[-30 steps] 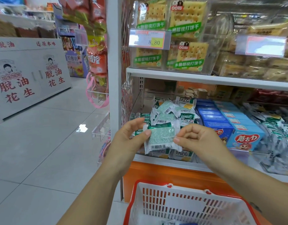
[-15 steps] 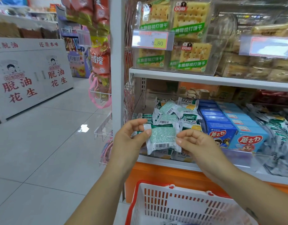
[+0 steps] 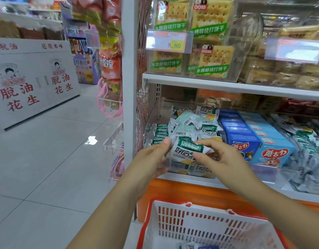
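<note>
Supermarket shelving rises ahead. At the front left corner of the lower shelf [image 3: 191, 179], a green-and-white snack packet [image 3: 188, 152] is pinched from both sides: left hand [image 3: 151, 159] on its left edge, right hand [image 3: 222, 159] on its right, above the basket [image 3: 173, 201].

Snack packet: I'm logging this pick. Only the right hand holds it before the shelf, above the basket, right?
No: the head view shows both the left hand and the right hand pinching the snack packet before the shelf, above the basket.
</note>
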{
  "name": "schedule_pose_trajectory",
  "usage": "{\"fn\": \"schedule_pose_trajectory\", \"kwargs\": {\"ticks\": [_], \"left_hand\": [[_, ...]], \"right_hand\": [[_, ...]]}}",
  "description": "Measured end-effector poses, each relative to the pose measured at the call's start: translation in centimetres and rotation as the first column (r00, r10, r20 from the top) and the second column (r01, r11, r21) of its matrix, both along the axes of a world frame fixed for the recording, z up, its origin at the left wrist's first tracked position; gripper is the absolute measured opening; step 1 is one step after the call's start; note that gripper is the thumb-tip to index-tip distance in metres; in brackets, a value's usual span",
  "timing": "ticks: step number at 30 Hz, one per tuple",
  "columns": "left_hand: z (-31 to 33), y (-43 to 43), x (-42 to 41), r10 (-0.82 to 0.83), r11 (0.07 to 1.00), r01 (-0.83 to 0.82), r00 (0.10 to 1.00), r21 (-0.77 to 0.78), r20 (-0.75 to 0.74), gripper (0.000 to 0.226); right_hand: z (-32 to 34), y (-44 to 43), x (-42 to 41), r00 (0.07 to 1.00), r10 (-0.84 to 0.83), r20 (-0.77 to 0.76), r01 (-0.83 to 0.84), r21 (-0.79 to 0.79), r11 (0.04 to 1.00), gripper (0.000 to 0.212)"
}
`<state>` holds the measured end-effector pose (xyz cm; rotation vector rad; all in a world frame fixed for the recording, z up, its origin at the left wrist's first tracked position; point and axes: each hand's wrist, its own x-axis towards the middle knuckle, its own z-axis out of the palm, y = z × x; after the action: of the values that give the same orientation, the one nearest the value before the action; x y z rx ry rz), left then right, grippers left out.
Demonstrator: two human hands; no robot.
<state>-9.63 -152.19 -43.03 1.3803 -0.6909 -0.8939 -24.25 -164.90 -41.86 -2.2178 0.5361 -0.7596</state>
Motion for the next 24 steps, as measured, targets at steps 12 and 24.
{"fn": "schedule_pose_trajectory", "kwargs": {"ticks": [12,24], "left_hand": [[-0.4,-0.3,1.0,0.236,0.968,-0.234,0.972,-0.094,0.013,0.006],[-0.4,-0.5,2.5,0.302,0.950,-0.301,0.953,-0.084,-0.005,0.006]], "right_hand": [[0.9,-8.9,2.6,0.958,-0.241,-0.154,0.201,-0.233,0.951,0.037],[2.9,-15.0,5.1,0.873,-0.127,-0.471,-0.006,-0.271,0.963,0.049]]}}
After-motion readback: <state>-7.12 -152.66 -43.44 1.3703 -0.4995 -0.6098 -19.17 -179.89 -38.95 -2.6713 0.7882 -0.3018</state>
